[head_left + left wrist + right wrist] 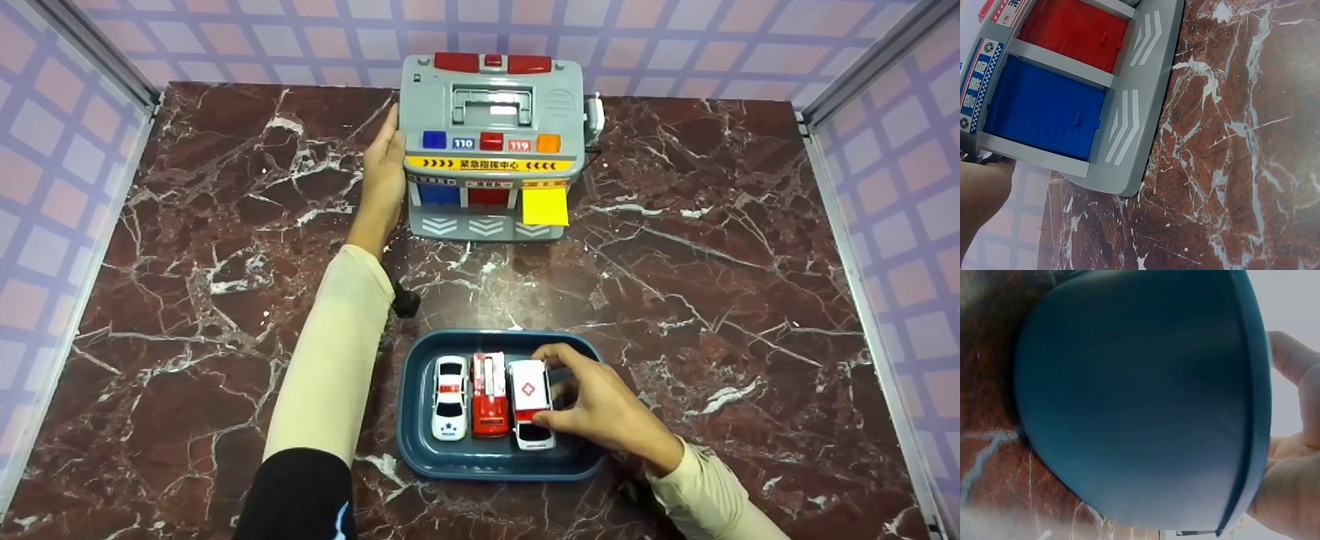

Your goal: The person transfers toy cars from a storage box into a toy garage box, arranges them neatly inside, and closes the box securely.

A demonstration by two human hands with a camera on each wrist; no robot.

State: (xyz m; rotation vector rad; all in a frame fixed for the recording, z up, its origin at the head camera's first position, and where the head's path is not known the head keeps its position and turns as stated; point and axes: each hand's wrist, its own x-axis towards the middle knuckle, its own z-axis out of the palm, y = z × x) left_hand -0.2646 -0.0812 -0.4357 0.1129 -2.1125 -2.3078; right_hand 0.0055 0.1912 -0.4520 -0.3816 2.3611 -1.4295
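Note:
A grey toy emergency station (491, 154) stands at the back of the table, with a blue door (1047, 107), a red door (1075, 34) and a yellow paper flap (545, 206) over the right bay. My left hand (385, 176) lies along the station's left side, fingers extended. In the blue tray (499, 471) sit a white police car (450, 409), a red fire engine (490, 409) and a white toy ambulance (529, 381), side by side. With thumb and fingers, my right hand (600, 397) grips the ambulance; its lower fingers are partly hidden. The right wrist view mostly shows the tray's outer wall (1140, 399).
The tray stands on the marbled red-brown table (720, 285), in front of the station. A white handset-like part (595, 120) juts from the station's right side. Checkered panels (315, 37) enclose the table at the back and both sides.

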